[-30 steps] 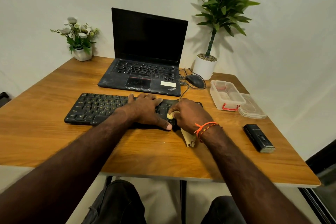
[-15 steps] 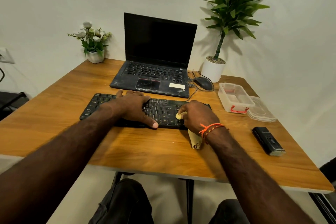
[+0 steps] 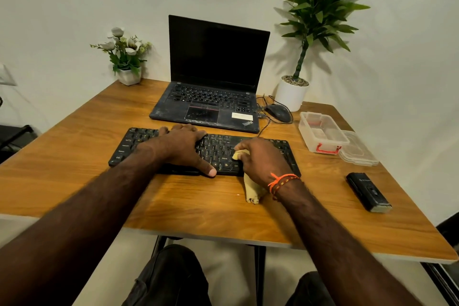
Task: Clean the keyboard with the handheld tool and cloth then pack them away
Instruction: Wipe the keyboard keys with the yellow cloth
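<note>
A black keyboard point(image 3: 218, 150) lies across the middle of the wooden table point(image 3: 173, 201). My left hand point(image 3: 182, 149) rests flat on its left-centre keys, fingers spread and thumb at the front edge. My right hand point(image 3: 263, 159) grips a yellowish cloth point(image 3: 252, 187) and presses it onto the keys at the right part of the keyboard. The cloth's tail hangs onto the table below my wrist. A black handheld tool point(image 3: 368, 191) lies on the table to the right, apart from both hands.
An open laptop point(image 3: 213, 82) stands behind the keyboard, with a mouse point(image 3: 278, 112) and cable at its right. A clear plastic box point(image 3: 321, 131) with red clips and its lid point(image 3: 357, 150) sit at the right. A flower pot point(image 3: 128, 74) and a tall plant point(image 3: 293, 93) stand at the back.
My left hand has slid left along the keyboard, uncovering its middle keys. My right hand with the cloth stays on the right part. The camera view has shifted.
</note>
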